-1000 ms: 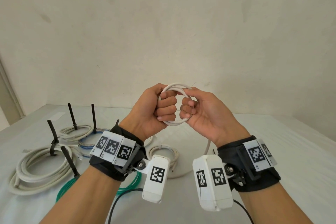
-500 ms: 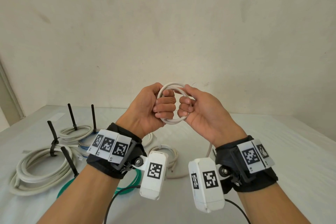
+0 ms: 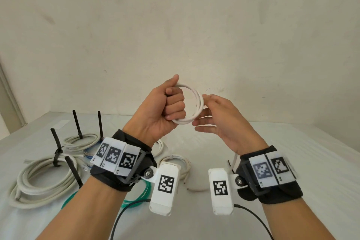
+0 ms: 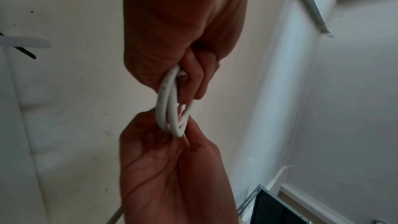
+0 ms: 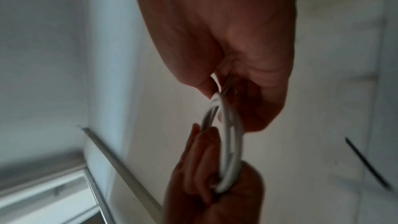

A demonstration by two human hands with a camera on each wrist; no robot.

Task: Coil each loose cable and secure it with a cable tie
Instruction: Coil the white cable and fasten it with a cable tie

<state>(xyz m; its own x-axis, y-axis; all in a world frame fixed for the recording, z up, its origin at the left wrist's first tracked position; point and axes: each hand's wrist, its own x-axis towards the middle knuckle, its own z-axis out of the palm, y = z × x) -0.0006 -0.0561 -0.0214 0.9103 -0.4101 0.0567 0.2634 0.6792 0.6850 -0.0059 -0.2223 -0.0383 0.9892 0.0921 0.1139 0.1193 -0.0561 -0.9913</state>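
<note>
I hold a small coil of white cable [image 3: 197,107] in the air in front of the wall. My left hand [image 3: 175,107] grips the coil's left side in a fist, thumb up. My right hand [image 3: 202,116] pinches the right side between thumb and loosely curled fingers. In the left wrist view the coil [image 4: 170,115] has a few loops, and a cut end [image 4: 182,77] sits at my left fingers. In the right wrist view the coil [image 5: 231,142] runs between both hands. A loose tail [image 3: 234,160] hangs past my right wrist toward the table.
On the white table [image 3: 292,152] at the left lie tied coils with black cable ties sticking up: a thick white coil [image 3: 39,185], a thin white coil [image 3: 81,139] and a green coil [image 3: 136,199]. Another white coil [image 3: 182,161] lies below my hands.
Both hands have risen a little. My right hand has loosened from a fist and shifted to the coil's right side, and my left fist has turned thumb up.
</note>
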